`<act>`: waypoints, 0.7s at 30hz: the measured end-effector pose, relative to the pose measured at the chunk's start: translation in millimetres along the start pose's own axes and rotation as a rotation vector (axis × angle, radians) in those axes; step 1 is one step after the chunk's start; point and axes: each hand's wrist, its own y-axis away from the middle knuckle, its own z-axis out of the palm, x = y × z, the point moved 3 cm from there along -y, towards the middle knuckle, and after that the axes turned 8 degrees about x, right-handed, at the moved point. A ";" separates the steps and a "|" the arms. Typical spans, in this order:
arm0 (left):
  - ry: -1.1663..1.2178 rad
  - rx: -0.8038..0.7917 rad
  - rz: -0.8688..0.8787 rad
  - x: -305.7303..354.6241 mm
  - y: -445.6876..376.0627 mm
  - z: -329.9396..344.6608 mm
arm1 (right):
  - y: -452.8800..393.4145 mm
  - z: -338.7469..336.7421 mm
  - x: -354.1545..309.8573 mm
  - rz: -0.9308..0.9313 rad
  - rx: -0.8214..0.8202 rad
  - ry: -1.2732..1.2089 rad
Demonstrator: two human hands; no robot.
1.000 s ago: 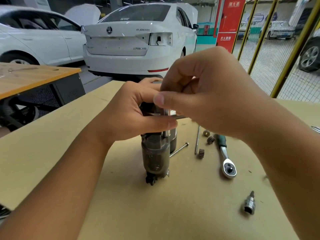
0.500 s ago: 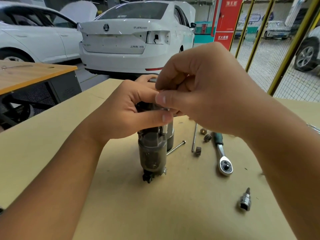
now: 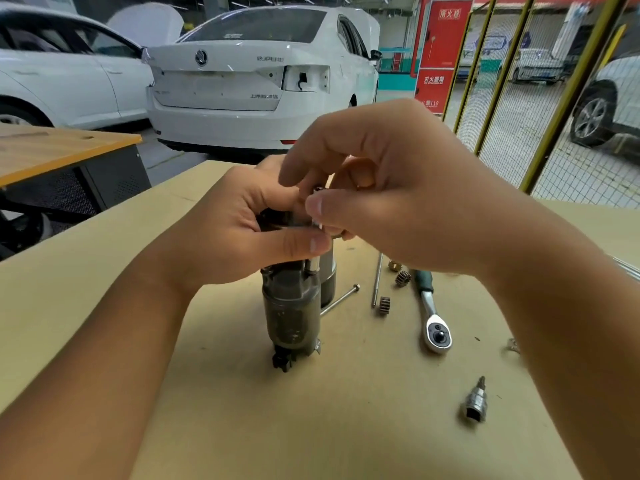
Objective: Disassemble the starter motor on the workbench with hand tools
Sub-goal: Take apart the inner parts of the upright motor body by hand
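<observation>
The starter motor [image 3: 294,306] stands upright on the workbench [image 3: 104,289]. The left hand [image 3: 239,233] grips its upper housing; the right hand [image 3: 391,202] pinches a small metal pin [image 3: 317,216] at the top. The white car [image 3: 256,81] reads "SUPERB".

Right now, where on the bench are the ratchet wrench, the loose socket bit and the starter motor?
ratchet wrench [image 3: 438,335]: head view, on its round silver head.
socket bit [image 3: 475,406]: head view, on its metal body.
starter motor [image 3: 292,315]: head view, on its dark cylindrical housing.
</observation>
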 end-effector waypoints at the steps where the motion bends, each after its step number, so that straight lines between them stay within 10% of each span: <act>1: 0.005 0.013 -0.006 -0.5 -0.6 -0.4 | -0.3 1.1 1.1 0.007 0.027 -0.004; 21: -0.054 0.017 0.005 -1.8 -0.6 -1.8 | -1.9 -2.4 -2.0 -0.033 0.007 0.094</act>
